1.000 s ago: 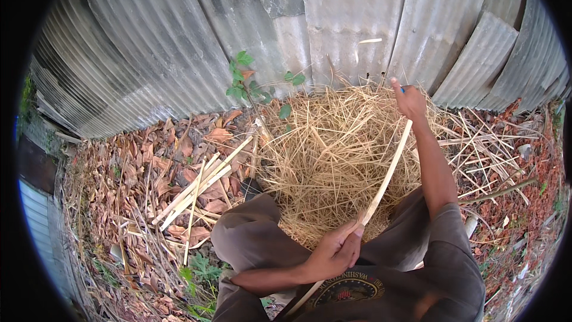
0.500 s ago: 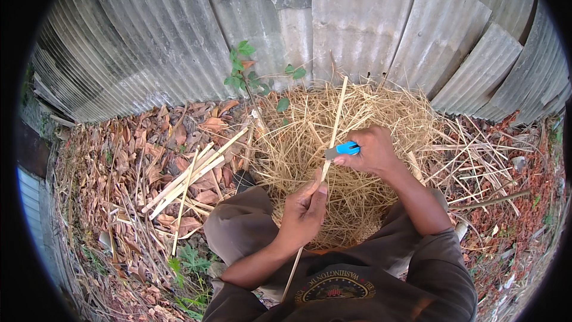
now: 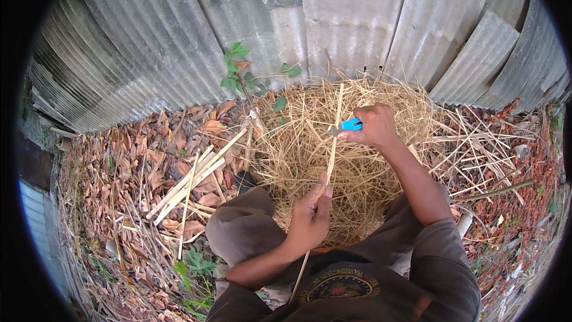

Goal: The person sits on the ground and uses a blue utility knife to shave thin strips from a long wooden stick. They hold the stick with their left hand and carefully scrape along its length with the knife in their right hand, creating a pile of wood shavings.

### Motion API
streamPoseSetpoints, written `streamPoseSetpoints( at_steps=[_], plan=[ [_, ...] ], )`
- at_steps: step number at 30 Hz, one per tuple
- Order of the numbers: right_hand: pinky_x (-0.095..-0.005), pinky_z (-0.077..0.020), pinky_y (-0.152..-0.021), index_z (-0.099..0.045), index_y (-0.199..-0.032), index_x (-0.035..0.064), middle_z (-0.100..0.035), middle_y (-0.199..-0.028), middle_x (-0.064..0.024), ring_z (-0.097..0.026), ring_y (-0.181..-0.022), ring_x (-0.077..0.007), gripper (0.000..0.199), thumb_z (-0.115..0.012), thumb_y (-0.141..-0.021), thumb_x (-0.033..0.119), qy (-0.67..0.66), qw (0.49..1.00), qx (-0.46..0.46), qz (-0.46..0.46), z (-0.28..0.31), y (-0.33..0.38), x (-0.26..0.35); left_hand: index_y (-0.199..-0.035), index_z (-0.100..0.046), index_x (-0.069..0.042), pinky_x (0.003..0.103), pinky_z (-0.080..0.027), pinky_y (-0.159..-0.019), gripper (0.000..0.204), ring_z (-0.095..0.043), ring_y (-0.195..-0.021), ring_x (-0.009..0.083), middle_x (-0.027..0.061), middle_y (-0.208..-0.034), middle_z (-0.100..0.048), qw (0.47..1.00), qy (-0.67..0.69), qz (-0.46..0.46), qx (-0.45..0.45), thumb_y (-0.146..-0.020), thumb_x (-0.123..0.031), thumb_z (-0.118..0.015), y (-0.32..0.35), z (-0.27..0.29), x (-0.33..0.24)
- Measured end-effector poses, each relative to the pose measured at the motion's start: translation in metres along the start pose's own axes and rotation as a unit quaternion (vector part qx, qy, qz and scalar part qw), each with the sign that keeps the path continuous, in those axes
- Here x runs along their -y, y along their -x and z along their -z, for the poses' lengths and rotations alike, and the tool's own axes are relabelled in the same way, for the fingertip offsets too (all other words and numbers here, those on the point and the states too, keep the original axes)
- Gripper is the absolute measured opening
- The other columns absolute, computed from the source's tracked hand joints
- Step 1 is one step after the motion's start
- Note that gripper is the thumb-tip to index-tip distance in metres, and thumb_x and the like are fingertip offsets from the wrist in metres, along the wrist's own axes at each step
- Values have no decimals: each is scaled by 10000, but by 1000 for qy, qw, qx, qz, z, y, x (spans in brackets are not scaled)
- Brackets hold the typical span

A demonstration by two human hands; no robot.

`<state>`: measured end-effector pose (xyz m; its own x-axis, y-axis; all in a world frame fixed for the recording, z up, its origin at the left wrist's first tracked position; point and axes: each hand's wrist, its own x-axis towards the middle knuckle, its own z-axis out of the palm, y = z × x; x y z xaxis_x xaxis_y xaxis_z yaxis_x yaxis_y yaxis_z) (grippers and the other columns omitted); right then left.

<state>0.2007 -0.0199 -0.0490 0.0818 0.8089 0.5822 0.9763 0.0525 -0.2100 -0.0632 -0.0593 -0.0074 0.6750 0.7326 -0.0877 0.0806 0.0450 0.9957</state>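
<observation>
My left hand [image 3: 310, 217] is closed round a long, thin pale strip, likely bamboo or wood [image 3: 333, 158]. The strip runs from my lap up and away over the heap of shavings. In my right hand [image 3: 375, 126] is a blue-handled utility knife [image 3: 351, 124], its short flat blade laid against the upper part of the strip. Under both hands lies a tangled heap of straw-coloured shavings [image 3: 357, 191], between my bent knees.
Several split pale sticks [image 3: 193, 182] lie on dry brown leaves [image 3: 149, 155] at the left. More thin strips [image 3: 476, 155] are scattered at the right, near a thicker stick [image 3: 497, 191]. A corrugated metal fence [image 3: 351, 18] stands at the back, with a small green plant [image 3: 235, 68] before it.
My right hand and the knife have moved a little farther up the strip, away from my left hand. My left hand still grips the strip. The whole view has shifted slightly.
</observation>
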Motion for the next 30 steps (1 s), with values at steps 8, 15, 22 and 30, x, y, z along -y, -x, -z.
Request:
streamPoseSetpoints(
  at_steps=[8,15,22,30],
  plan=[
    [-335,-354,-362,-457,-473,119,-391,-382,-4,-451,-336,-178,764,-473,-699,848,28,996,-27,75,-8,-5,-19,-1400,-384,-1,185,-270,-494,423,-296,-586,6,-72,-686,-346,1000,11,-20,9,-993,-92,-450,-6,-1,5],
    [-344,-377,-403,-547,-543,99,-472,-439,-13,-507,-413,-169,802,-373,-750,853,113,983,36,-140,-1,-15,-60,-1375,-414,6,178,-283,-476,408,-326,-557,-4,-82,-657,-370,997,53,47,31,-996,-137,-457,-2,-1,5],
    [-398,-429,-485,-607,-621,27,-506,-490,-75,-570,-516,-237,849,-341,-805,811,42,916,62,-393,35,-22,-86,-1365,-437,-28,182,-276,-466,377,-320,-550,-6,-81,-656,-365,995,93,6,42,-1000,-121,-452,-2,1,0],
    [-360,-435,-449,-587,-608,74,-503,-472,-58,-556,-439,-235,673,-569,-739,734,-98,989,98,-56,36,5,33,-1323,-488,-53,187,-314,-416,340,-371,-457,12,-47,-568,-419,997,74,4,-8,-993,-132,-470,-16,10,-6]
  ],
)
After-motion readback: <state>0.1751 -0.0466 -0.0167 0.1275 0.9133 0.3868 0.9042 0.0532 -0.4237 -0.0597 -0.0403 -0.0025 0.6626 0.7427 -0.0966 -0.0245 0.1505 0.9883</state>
